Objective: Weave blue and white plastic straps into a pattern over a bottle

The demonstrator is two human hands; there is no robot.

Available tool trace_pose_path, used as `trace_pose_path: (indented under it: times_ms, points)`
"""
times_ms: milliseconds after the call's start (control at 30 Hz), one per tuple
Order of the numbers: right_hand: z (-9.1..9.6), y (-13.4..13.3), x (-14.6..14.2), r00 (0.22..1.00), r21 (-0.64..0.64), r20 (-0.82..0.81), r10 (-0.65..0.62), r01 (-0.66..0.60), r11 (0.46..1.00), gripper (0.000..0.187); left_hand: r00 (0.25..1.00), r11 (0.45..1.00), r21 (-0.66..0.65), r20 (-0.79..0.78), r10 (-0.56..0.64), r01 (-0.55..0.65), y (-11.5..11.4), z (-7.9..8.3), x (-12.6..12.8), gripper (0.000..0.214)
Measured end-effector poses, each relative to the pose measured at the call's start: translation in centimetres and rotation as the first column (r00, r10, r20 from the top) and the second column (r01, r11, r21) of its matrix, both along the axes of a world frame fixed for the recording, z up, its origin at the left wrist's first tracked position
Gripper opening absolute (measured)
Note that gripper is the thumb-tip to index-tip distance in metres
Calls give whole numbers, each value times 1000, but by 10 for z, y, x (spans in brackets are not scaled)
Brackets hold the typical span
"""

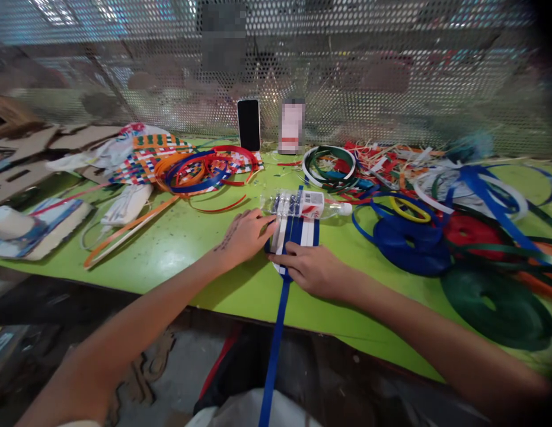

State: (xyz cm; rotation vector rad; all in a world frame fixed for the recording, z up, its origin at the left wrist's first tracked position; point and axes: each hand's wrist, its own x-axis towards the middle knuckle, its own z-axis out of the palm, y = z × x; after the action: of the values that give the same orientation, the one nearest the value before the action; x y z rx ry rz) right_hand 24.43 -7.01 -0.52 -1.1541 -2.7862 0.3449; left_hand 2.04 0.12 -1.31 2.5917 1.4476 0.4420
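– Where do the blue-and-white strips [308, 234] lie?
– Between left hand [248, 235] and right hand [319, 270], near the front edge of the counter [178, 255], running away from it, the bottle [312, 205] crossing them
– Each grip?
– Right fingers lie over their near end; left fingers curl by their left side; whether either pinches, I can't tell

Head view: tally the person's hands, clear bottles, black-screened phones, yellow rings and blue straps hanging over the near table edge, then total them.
Left hand and right hand: 2
Clear bottle: 1
Black-screened phone: 1
Yellow ring: 1
Hanging blue strap: 1
Total: 6
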Motion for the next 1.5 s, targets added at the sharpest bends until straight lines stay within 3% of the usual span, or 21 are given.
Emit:
trace_pose_path:
  times_ms: [167, 367, 533, 700, 900, 1300, 1500]
  points:
    - [-2, 0, 0, 1000, 10, -11, 4, -4, 1000, 50, 999, 1000, 10, 41, -15, 15, 3, -8, -2, 42]
    - [-4, 1, 1, 1000, 23, -12, 16, -15, 1000, 51, 981, 990, -16, 136, -136, 139, 7, -8, -13, 35]
    - [-1, 1, 1, 1000, 21, -17, 23, -22, 1000, 50, 972, 976, -32, 106, -212, 216, 8, -4, -19, 27]
    - [2, -2, 1, 1000, 6, 4, 13, -13, 1000, 52, 969, 967, -46, 14, -248, 249, 0, 1, -25, 43]
    - [-2, -5, 2, 998, -22, -37, -48, 47, 999, 56, 966, 964, -54, -6, -260, 259, -8, 0, -29, 55]
    - [-6, -7, 3, 997, 101, 69, 21, -28, 994, 55, 970, 967, -87, 4, -242, 241, -13, 1, -28, 58]
    - [-4, -5, 3, 998, 53, 57, 26, -29, 998, 49, 982, 967, -173, 2, -191, 189, -11, 2, -27, 60]
